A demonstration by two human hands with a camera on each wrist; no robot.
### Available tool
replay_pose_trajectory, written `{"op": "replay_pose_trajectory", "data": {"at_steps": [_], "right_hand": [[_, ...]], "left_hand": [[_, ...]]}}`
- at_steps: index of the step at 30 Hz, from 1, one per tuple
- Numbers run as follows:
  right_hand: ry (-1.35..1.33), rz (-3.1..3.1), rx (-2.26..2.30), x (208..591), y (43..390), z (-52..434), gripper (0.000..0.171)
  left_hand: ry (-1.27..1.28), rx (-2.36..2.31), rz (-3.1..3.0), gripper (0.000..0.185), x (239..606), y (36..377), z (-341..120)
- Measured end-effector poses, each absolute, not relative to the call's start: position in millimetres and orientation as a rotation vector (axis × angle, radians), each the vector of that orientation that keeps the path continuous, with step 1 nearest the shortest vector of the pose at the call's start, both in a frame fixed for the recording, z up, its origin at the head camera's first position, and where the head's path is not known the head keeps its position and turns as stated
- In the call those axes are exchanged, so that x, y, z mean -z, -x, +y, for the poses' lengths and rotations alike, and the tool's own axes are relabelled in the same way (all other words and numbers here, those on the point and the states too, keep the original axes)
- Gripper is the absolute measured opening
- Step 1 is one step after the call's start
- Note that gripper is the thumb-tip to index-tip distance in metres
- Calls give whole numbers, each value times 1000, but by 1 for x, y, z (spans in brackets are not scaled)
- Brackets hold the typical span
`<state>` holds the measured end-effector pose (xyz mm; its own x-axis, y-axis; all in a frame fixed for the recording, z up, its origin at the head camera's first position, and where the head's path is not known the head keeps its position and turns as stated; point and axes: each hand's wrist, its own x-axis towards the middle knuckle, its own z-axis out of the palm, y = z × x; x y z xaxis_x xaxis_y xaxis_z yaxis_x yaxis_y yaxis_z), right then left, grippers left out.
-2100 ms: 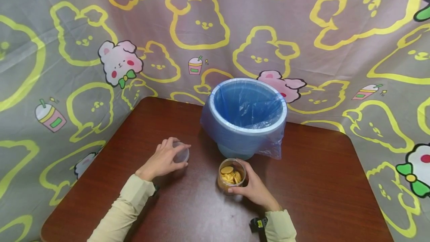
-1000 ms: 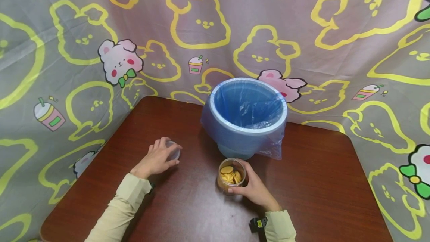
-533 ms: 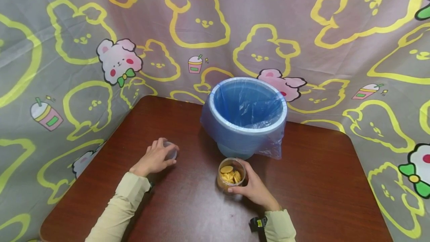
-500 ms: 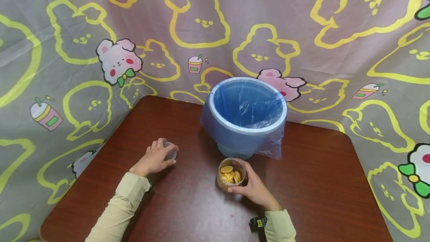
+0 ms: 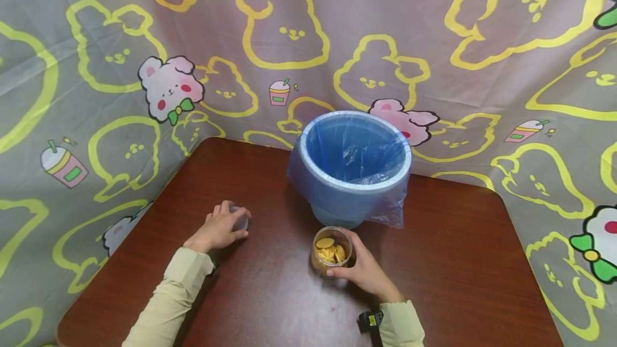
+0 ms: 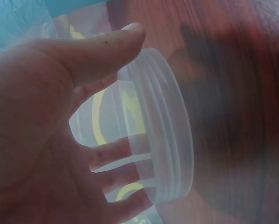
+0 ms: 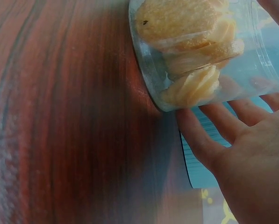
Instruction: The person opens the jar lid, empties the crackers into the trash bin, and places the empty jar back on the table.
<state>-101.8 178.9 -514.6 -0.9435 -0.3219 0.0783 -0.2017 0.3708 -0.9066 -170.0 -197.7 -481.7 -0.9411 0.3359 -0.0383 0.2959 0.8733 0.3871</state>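
Head view: left hand (image 5: 219, 227) holds lid (image 5: 239, 222); right hand (image 5: 365, 272) holds jar (image 5: 331, 253).

The table (image 5: 434, 261) is dark reddish-brown with a wood grain, and behind it hangs a greyish-mauve cloth (image 5: 434, 42) printed with yellow bunny outlines, pink-and-white bears with green bows, and small pink drink cups. The bin (image 5: 354, 197) is pale blue with a clear blue liner (image 5: 356, 149). The jar (image 5: 331, 253) is clear with golden-yellow chips (image 7: 195, 42) inside, the lid (image 6: 167, 135) is clear and frosted, and both sleeves (image 5: 168, 304) are pale cream.
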Motion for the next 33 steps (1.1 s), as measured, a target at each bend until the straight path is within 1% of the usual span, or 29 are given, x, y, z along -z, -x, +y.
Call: {"op": "replay_pose_trajectory", "data": {"at_steps": [19, 33], "right_hand": [[494, 2464, 1679, 513, 101, 177, 91], [496, 2466, 1658, 510, 100, 178, 92]], "left_hand": [[-462, -578, 2903, 31, 490, 172, -203], [-432, -562, 2877, 34, 492, 173, -203]]}}
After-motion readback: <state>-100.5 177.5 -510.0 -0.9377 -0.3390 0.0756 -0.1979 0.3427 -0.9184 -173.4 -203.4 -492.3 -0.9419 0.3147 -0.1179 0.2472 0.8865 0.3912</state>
